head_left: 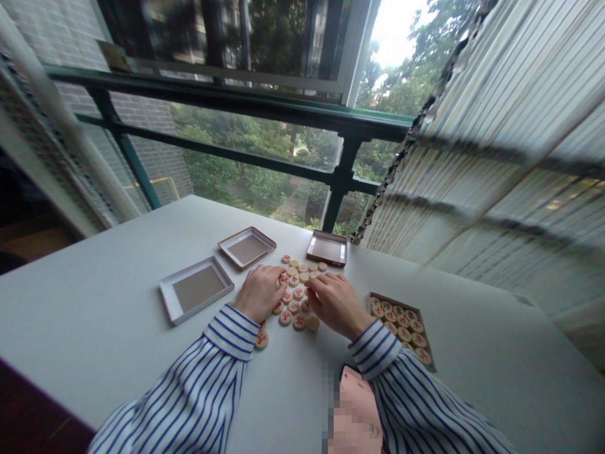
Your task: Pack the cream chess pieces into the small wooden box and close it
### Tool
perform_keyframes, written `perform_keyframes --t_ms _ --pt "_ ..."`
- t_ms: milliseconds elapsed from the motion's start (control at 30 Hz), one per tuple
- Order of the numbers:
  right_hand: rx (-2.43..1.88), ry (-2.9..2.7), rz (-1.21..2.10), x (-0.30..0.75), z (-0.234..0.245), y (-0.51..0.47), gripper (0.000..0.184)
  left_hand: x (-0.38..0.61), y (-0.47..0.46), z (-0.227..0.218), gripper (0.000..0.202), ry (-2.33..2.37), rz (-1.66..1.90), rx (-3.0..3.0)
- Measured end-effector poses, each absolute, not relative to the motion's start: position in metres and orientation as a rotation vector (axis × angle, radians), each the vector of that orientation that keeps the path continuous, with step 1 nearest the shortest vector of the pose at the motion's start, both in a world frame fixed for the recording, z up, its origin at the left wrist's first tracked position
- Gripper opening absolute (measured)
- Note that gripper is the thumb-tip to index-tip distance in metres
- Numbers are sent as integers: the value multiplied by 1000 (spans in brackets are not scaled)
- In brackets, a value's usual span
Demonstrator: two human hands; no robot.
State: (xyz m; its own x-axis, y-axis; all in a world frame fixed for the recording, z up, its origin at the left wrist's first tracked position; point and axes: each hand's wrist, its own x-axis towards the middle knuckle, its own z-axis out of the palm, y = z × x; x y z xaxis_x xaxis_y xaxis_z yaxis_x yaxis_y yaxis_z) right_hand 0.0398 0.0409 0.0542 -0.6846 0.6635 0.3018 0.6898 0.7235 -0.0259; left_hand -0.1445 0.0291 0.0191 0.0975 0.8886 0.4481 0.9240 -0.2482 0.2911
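Note:
Round wooden xiangqi pieces (298,294) lie in a loose cluster on the white table (127,277), some with red or dark characters up and others showing plain faces. At the cluster's left side, my left hand (259,293) has its fingers closed on a xiangqi piece (283,279) with a red character. Opposite it, my right hand (339,304) reaches over the pieces, fingers bent and drawn together at the tips; whatever they hold is hidden. Beneath my left wrist, another red-marked piece (261,340) sits partly by the cuff.
To the right, an open box (431,353) holds rows of pieces. Shallow trays stand behind and left: a pale one (227,285), a brown-edged one (246,265) and another (327,260) near the railing. A pink phone-like object (357,403), partly pixelated, lies by my right forearm.

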Motion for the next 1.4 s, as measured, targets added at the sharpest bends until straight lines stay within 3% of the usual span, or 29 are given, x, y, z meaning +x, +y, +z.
perform_keyframes --t_ms 867,1067,1400 --pt "-995 -2338 58 72 89 38 15 -113 20 29 31 -1950 -2028 -2352" --pt "-1047 -2383 73 94 94 29 14 -96 16 41 30 -1938 -2066 -2459" --pt "-1162 -2363 68 132 101 25 15 -65 18 77 24 -1741 -1767 -2723"
